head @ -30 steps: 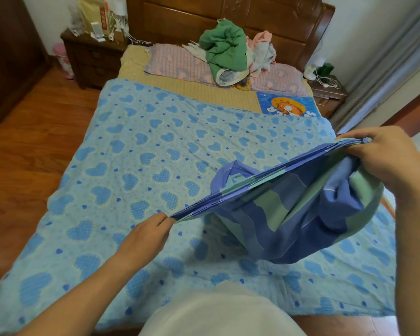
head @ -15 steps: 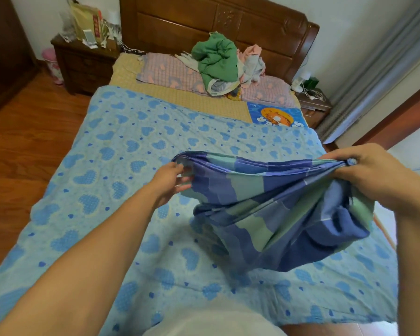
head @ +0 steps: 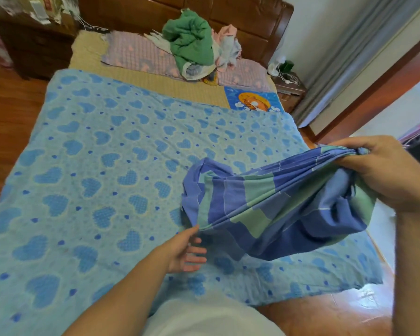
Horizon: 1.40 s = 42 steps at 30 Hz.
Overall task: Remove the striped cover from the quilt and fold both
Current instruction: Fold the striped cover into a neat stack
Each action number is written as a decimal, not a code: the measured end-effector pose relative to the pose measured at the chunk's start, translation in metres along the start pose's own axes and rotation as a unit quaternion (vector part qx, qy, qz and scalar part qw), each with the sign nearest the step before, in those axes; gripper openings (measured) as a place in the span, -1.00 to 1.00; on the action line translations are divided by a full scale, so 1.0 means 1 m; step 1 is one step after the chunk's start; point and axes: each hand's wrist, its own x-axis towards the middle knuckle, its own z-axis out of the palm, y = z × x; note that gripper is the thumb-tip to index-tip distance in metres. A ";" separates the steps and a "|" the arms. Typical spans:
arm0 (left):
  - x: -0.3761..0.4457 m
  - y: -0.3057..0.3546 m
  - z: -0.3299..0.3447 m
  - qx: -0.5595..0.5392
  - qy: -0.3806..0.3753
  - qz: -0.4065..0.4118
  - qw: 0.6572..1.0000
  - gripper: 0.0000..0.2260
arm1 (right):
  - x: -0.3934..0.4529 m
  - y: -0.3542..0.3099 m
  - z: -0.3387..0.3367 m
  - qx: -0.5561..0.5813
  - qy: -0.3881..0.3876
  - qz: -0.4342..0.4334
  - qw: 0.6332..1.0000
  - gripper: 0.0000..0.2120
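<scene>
I'm on the folding step now: the striped cover [head: 272, 209] is off the quilt [head: 102, 180] and bunched up in the air at the right of the frame, over the quilt's near right part. My right hand [head: 378, 170] is clamped tight on a gathered edge of it, up at the right. My left hand [head: 184, 251], low in the middle of the frame, is loose, fingers spread, thumb just brushing the cover's lower hanging edge; it is not gripping anything that I can see. The two hands are well apart.

The way I read it, the cover is partway to a fold, with layers stacked along the edge that runs from the right hand down toward the left. The next move calls for the left hand to catch that free lower end, pinch all the layers together, and pull the edge taut against the right hand so the slack belly of cloth hangs even. The cloth is limp and will sag or slip a layer if the pinch is shallow.

The quilt, pale blue with hearts, lies spread flat across the bed [head: 155, 86], not yet folded. Toward the top of the frame: a pink checked pillow [head: 136, 54], a heap of green and pink clothes [head: 194, 42] on it, a dark wooden headboard [head: 240, 18]. A nightstand [head: 32, 42] sits at upper left, another one [head: 291, 90] at upper right beside the grey curtain [head: 364, 49]. Wooden floor [head: 7, 112] at the left.
</scene>
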 end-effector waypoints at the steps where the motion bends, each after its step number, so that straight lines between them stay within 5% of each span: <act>1: 0.000 -0.008 -0.002 -0.050 -0.021 0.005 0.999 -0.63 | 0.002 0.001 0.002 0.002 -0.004 0.004 1.000 -0.63; 4: 0.002 -0.021 0.000 -0.121 0.005 0.033 0.992 -0.74 | 0.006 0.005 0.007 -0.023 -0.040 0.002 0.999 -0.58; 7: 0.007 -0.020 0.003 0.038 0.099 0.126 0.986 -0.64 | 0.008 0.005 0.015 -0.042 -0.090 -0.012 0.995 -0.56; 10: 0.011 -0.012 0.002 0.287 0.123 0.245 0.918 -0.51 | 0.012 0.005 0.019 -0.049 -0.094 -0.014 0.994 -0.56; 15: 0.007 -0.020 -0.005 0.333 0.146 0.311 0.878 -0.78 | 0.017 0.007 0.013 -0.061 -0.084 -0.026 0.994 -0.57; 18: -0.010 -0.014 -0.045 0.383 0.228 0.343 0.827 -0.79 | 0.014 0.013 0.004 -0.086 -0.207 -0.026 0.974 -0.66; 21: -0.024 0.028 -0.076 0.499 0.300 0.395 0.710 -0.89 | 0.007 0.020 0.016 -0.068 -0.359 -0.032 0.930 -0.75; 23: -0.026 0.057 -0.072 0.598 0.284 0.415 0.624 -0.88 | 0.000 0.019 0.032 -0.038 -0.431 -0.031 0.901 -0.87; 26: -0.019 0.083 -0.057 0.737 0.235 0.369 0.515 -0.84 | -0.009 0.021 0.055 -0.024 -0.482 -0.006 0.876 -0.84; 28: -0.014 0.087 -0.050 0.790 0.224 0.318 0.474 -0.85 | -0.016 0.021 0.067 -0.024 -0.499 0.006 0.866 -0.87; 32: -0.008 0.077 -0.041 0.811 0.203 0.268 0.479 -0.65 | -0.029 0.021 0.075 -0.053 -0.497 0.009 0.866 -0.67; 36: -0.020 0.059 -0.002 0.755 0.010 0.374 0.539 -0.19 | -0.036 0.017 0.070 -0.061 -0.483 0.021 0.873 -0.65; 39: -0.036 0.050 0.034 0.697 -0.066 0.445 0.559 -0.21 | -0.038 0.016 0.064 -0.087 -0.456 0.006 0.886 -0.67; 42: -0.041 0.036 0.025 0.636 -0.033 0.479 0.604 -0.41 | -0.036 0.019 0.053 -0.077 -0.402 0.013 0.912 -0.73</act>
